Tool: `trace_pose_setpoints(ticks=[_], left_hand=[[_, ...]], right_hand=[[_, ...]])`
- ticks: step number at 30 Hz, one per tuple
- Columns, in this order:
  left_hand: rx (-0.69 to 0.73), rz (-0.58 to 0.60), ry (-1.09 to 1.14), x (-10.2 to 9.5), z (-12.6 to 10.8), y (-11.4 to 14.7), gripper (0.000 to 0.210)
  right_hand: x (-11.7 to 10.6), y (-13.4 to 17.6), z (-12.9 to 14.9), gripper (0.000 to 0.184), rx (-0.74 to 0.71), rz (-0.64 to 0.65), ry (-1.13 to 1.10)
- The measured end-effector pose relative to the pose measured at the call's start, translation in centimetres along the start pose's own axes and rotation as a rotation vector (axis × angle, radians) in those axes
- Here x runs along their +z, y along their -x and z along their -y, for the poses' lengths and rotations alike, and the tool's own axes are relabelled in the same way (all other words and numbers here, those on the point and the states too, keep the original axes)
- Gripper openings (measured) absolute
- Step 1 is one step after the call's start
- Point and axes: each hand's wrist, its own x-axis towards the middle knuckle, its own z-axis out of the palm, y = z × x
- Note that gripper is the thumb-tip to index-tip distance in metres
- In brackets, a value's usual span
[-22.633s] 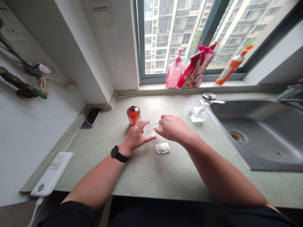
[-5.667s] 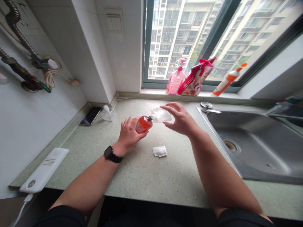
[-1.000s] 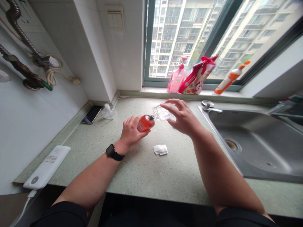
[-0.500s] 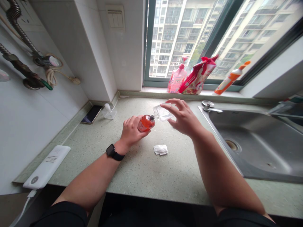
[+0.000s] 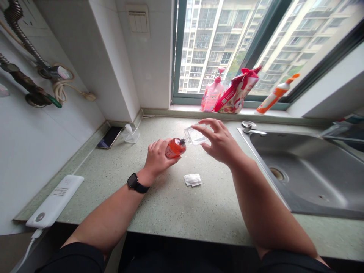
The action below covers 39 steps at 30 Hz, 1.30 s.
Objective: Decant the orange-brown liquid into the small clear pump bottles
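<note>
My left hand (image 5: 158,157) is wrapped round a bottle of orange-red liquid (image 5: 174,148) with a dark neck, tilted toward the right. In my right hand (image 5: 220,142), pinched between thumb and fingers, is a small clear bottle (image 5: 195,135), also tilted. Its mouth meets the dark neck of the orange-red bottle; whether liquid flows between them I cannot tell. Below the two bottles a folded white tissue (image 5: 192,180) lies on the speckled counter (image 5: 159,212). Farther left stands a clear square container with a white pump top (image 5: 130,134).
A phone (image 5: 109,137) lies by the left wall, and a white power bank (image 5: 55,201) with a cable sits at the counter's left edge. On the right is a steel sink (image 5: 307,170). A pink pump bottle (image 5: 212,94), a red bag (image 5: 237,93) and an orange-white bottle (image 5: 274,98) line the windowsill.
Both hands and the two bottles stay almost exactly where they were. Only a very slight shift of the whole view shows.
</note>
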Motion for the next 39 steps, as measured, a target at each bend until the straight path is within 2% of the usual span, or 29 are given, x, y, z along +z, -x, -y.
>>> trace_pose_setpoints(ticks=[13,39], left_hand=[[0.007,-0.014,0.014,0.06,0.02,0.07,0.072],[0.02,-0.044,0.034,0.28,0.18,0.12,0.074]], right_hand=[[-0.24,-0.18,0.47,0.064,0.005,0.011,0.059],[-0.97,-0.93,0.55,0.074,-0.033,0.062,0.114]])
